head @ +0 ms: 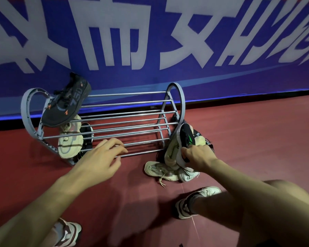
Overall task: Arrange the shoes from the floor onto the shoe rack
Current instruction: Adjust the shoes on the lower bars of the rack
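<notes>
Gripping a black, green-marked sneaker [186, 138] by its heel, right hand [197, 156] lifts it above the floor pile. Left hand [98, 157], released, fingers touching shoe rack [132, 122] rails ahead. Likely light, flexible; heel collar holds firmest.

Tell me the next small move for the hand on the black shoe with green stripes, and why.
Probably lift it clear of the pile and carry it left to the bare rails. The right hand grips the black shoe with green stripes by its heel, beside the grey metal-rail shoe rack, above the cream shoes on the red floor. The left hand hovers open over the front rails.
</notes>
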